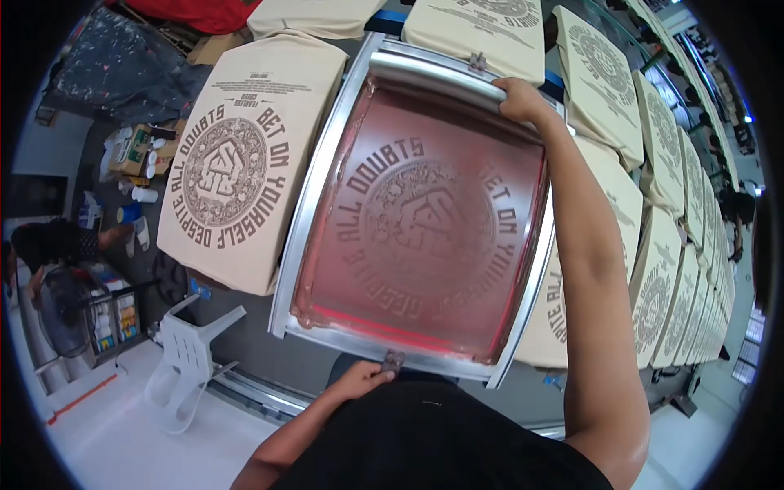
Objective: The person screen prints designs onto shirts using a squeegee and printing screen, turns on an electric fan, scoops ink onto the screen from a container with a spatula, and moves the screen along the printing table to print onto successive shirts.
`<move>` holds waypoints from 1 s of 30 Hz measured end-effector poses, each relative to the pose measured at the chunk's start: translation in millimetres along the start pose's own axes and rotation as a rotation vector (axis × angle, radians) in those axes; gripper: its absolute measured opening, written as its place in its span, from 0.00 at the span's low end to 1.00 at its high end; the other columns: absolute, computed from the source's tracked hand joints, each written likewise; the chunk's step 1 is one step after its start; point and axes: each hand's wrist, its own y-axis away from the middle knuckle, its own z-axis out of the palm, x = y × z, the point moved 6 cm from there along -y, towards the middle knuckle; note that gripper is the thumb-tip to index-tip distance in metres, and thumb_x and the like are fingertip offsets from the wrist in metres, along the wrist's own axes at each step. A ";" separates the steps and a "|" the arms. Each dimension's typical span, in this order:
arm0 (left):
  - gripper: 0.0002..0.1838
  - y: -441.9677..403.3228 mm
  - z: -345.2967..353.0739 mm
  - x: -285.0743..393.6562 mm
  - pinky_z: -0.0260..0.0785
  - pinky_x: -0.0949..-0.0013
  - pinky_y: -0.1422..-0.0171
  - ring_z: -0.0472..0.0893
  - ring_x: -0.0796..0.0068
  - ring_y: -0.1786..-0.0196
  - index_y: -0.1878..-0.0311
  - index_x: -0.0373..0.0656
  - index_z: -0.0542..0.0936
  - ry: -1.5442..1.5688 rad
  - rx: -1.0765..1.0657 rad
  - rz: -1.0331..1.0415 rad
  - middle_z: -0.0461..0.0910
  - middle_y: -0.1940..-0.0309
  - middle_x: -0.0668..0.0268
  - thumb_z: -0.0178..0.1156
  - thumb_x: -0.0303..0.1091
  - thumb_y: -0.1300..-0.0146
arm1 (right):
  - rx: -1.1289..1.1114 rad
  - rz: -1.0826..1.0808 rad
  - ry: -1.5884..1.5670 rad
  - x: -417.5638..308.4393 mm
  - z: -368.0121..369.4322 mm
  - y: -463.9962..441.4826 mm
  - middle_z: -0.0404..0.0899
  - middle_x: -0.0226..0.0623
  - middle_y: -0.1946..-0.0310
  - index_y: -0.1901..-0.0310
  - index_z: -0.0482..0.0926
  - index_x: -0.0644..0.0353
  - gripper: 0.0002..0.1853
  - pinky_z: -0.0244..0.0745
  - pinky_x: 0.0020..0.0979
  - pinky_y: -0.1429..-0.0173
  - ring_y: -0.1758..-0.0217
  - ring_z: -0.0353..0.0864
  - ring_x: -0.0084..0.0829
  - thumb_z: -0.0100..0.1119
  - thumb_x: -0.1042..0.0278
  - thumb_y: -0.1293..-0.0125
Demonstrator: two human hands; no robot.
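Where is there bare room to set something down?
The white floor between the white plastic chair and left forearm looks bare. It's crowded at the printing screen by the left hand and right hand; printed cream shirts flank it closely.

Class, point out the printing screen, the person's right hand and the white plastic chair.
Printing screen (429, 224): head view, middle of its mesh.
Right hand (523, 100): head view, back of the hand.
White plastic chair (186, 359): head view, its slotted panel.
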 end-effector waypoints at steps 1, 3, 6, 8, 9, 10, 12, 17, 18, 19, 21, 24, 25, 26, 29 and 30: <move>0.19 -3.5 -1.1 0.3 0.66 0.71 0.66 0.71 0.86 0.71 0.68 0.37 0.82 -0.056 0.005 0.091 0.75 0.80 0.73 0.58 0.46 0.29 | -0.079 -0.025 -0.023 -17.6 2.4 22.3 0.82 0.55 0.52 0.46 0.81 0.61 0.30 0.71 0.39 0.37 0.44 0.80 0.51 0.52 0.76 0.56; 0.18 -5.2 -2.4 7.2 0.67 0.70 0.66 0.74 0.84 0.72 0.68 0.39 0.83 -0.084 -0.006 0.167 0.78 0.79 0.73 0.58 0.45 0.29 | -0.124 -0.042 -0.024 -54.8 6.5 76.8 0.82 0.54 0.53 0.48 0.82 0.58 0.28 0.73 0.41 0.40 0.46 0.80 0.52 0.52 0.78 0.55; 0.18 -9.7 0.3 -3.3 0.65 0.74 0.69 0.74 0.85 0.74 0.70 0.38 0.82 -0.010 -0.069 0.049 0.77 0.80 0.71 0.59 0.43 0.29 | -0.182 0.025 -0.058 -106.6 25.6 170.9 0.82 0.54 0.54 0.49 0.82 0.57 0.27 0.73 0.43 0.41 0.47 0.79 0.53 0.52 0.79 0.55; 0.18 -10.7 -1.5 1.6 0.66 0.74 0.70 0.75 0.84 0.75 0.70 0.37 0.83 -0.057 -0.036 0.156 0.78 0.80 0.71 0.59 0.42 0.30 | -0.175 0.105 -0.035 -145.1 37.0 239.1 0.83 0.53 0.56 0.49 0.82 0.57 0.27 0.73 0.45 0.42 0.48 0.79 0.54 0.54 0.79 0.55; 0.18 -10.5 -0.9 1.6 0.66 0.74 0.69 0.75 0.84 0.75 0.70 0.37 0.83 -0.031 -0.032 0.143 0.78 0.80 0.70 0.59 0.42 0.29 | -0.126 0.082 -0.079 -164.4 44.3 273.3 0.82 0.52 0.58 0.50 0.82 0.58 0.26 0.73 0.47 0.44 0.50 0.80 0.54 0.55 0.79 0.55; 0.18 -10.2 -0.1 2.4 0.66 0.73 0.69 0.75 0.84 0.74 0.70 0.37 0.83 -0.001 -0.025 0.134 0.78 0.80 0.70 0.59 0.43 0.29 | -0.077 0.052 -0.119 -182.4 51.8 305.2 0.82 0.52 0.60 0.51 0.82 0.58 0.24 0.73 0.48 0.45 0.52 0.80 0.54 0.55 0.80 0.55; 0.17 -18.7 0.4 -11.1 0.67 0.74 0.68 0.75 0.84 0.73 0.67 0.37 0.83 -0.040 -0.039 0.136 0.79 0.78 0.71 0.58 0.42 0.28 | -0.100 0.042 -0.127 -216.5 60.0 355.0 0.82 0.48 0.63 0.55 0.80 0.61 0.21 0.72 0.49 0.47 0.53 0.79 0.52 0.56 0.80 0.56; 0.13 -16.7 3.0 -13.2 0.70 0.74 0.62 0.76 0.82 0.69 0.57 0.40 0.83 -0.154 0.000 0.054 0.80 0.73 0.70 0.57 0.40 0.27 | -0.099 0.051 -0.131 -270.4 70.5 433.4 0.80 0.40 0.63 0.58 0.78 0.60 0.19 0.71 0.43 0.50 0.54 0.77 0.45 0.58 0.80 0.56; 0.13 -12.2 4.0 -3.3 0.70 0.74 0.62 0.76 0.82 0.69 0.55 0.40 0.82 -0.164 0.016 0.064 0.80 0.72 0.70 0.57 0.40 0.28 | -0.057 0.027 -0.124 -275.0 70.7 440.2 0.79 0.40 0.65 0.59 0.77 0.59 0.18 0.70 0.42 0.53 0.57 0.76 0.44 0.58 0.79 0.56; 0.14 -9.5 4.4 3.3 0.70 0.73 0.62 0.77 0.80 0.69 0.51 0.40 0.81 -0.180 0.002 0.019 0.80 0.71 0.68 0.58 0.41 0.28 | -0.037 0.031 -0.128 -276.4 70.5 442.6 0.79 0.39 0.65 0.59 0.77 0.59 0.17 0.70 0.42 0.52 0.57 0.76 0.44 0.58 0.79 0.56; 0.16 -15.7 -1.1 -12.2 0.71 0.70 0.62 0.79 0.78 0.68 0.55 0.40 0.81 -0.279 0.081 0.053 0.81 0.71 0.66 0.57 0.44 0.29 | -0.006 0.030 -0.129 -275.2 71.4 443.3 0.79 0.39 0.65 0.59 0.76 0.59 0.17 0.70 0.43 0.52 0.56 0.76 0.44 0.59 0.78 0.56; 0.18 1.4 0.3 8.0 0.68 0.71 0.67 0.75 0.81 0.72 0.65 0.39 0.83 -0.297 0.153 -0.021 0.79 0.77 0.70 0.62 0.47 0.32 | 0.050 0.023 -0.109 -250.0 56.1 443.7 0.79 0.38 0.65 0.58 0.77 0.58 0.18 0.68 0.44 0.48 0.55 0.76 0.43 0.61 0.76 0.55; 0.19 6.4 2.6 18.5 0.68 0.72 0.68 0.74 0.81 0.73 0.68 0.39 0.83 -0.361 0.150 0.088 0.78 0.79 0.70 0.63 0.47 0.33 | 0.033 0.070 -0.062 -237.6 43.7 444.5 0.79 0.38 0.64 0.57 0.77 0.57 0.18 0.66 0.44 0.45 0.54 0.76 0.42 0.62 0.75 0.54; 0.20 13.3 0.3 21.8 0.67 0.72 0.69 0.74 0.82 0.74 0.71 0.39 0.83 -0.422 0.147 0.193 0.77 0.80 0.71 0.64 0.47 0.33 | 0.014 0.119 -0.022 -220.2 35.2 449.2 0.80 0.38 0.63 0.57 0.77 0.57 0.18 0.65 0.44 0.43 0.53 0.76 0.41 0.64 0.73 0.53; 0.15 48.3 -44.4 11.4 0.62 0.74 0.71 0.70 0.84 0.76 0.70 0.41 0.82 -0.488 0.292 0.089 0.73 0.81 0.75 0.66 0.44 0.35 | 0.014 0.267 -0.066 -154.9 28.4 477.6 0.83 0.37 0.62 0.56 0.80 0.56 0.18 0.65 0.42 0.40 0.51 0.78 0.40 0.68 0.69 0.52; 0.13 63.7 -70.1 13.0 0.60 0.75 0.72 0.68 0.85 0.76 0.69 0.42 0.82 -0.374 0.497 0.185 0.72 0.80 0.76 0.65 0.42 0.35 | 0.016 0.296 -0.182 -141.0 25.2 483.3 0.83 0.38 0.62 0.58 0.81 0.57 0.17 0.68 0.41 0.42 0.53 0.80 0.42 0.70 0.69 0.53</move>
